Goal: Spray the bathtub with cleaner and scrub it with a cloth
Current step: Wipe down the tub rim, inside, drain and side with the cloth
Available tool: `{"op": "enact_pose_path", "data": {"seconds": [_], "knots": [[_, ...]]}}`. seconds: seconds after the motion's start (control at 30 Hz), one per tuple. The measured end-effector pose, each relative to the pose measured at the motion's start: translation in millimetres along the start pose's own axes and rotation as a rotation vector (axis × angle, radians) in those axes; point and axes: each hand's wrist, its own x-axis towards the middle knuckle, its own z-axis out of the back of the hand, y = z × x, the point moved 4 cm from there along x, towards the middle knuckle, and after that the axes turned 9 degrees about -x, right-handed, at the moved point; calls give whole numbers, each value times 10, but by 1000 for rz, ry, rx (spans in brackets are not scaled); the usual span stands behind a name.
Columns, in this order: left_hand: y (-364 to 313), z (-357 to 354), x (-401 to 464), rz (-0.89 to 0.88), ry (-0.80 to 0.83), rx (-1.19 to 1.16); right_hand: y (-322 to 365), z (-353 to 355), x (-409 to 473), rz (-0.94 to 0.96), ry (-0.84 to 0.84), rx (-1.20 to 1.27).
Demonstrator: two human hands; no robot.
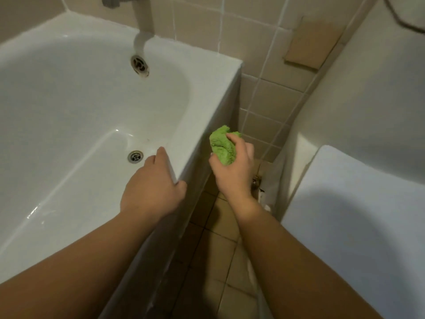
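The right hand point(232, 166) grips a bunched, nubby green cloth point(222, 146) just outside the glossy white bathtub's point(69, 107) rim. The left hand point(153, 187) rests over that smooth rim, fingers relaxed, thumb hooked on the outer edge. Inside the tub sits a round metal drain point(135, 156); the faucet point(125, 3) above is cut off.
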Motion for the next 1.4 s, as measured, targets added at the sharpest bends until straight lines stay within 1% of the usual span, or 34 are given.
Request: {"op": "enact_pose_path", "data": {"seconds": [0.13,0.23,0.3,0.37,0.43,0.53,0.67,0.77,0.83,0.97,1.1,1.27,1.4], "knots": [[-103,53,-13,-35,-10,-17,233,427,-66,-43,28,-29],[-198,85,-111,-77,-6,15,446,852,-186,-70,76,-63],[-234,114,-227,-33,12,57,552,1140,-317,-70,122,-136],[-282,137,-384,54,46,102,571,1405,-467,-82,162,-108],[-443,160,-558,116,99,95,528,1675,-614,-98,189,-92],[-945,208,-818,106,208,57,497,2132,-781,-189,221,-99],[-1925,249,-1155,-87,329,-32,584,2926,-941,-214,187,-108],[-2645,271,-1383,-227,362,-74,581,3562,-984,-256,145,-151],[-3042,253,-1499,-287,391,-95,532,3957,-983,-291,92,-183],[-3609,190,-1646,-399,459,-78,477,4635,-1017,-355,-1,-234],[-4109,238,-1839,-495,549,-22,566,5294,-1195,-416,-87,-287],[-4745,443,-2342,-650,660,28,842,6099,-1701,-525,-206,-336],[-5199,475,-2836,-791,752,57,1047,6617,-2221,-641,-358,-359]]}}
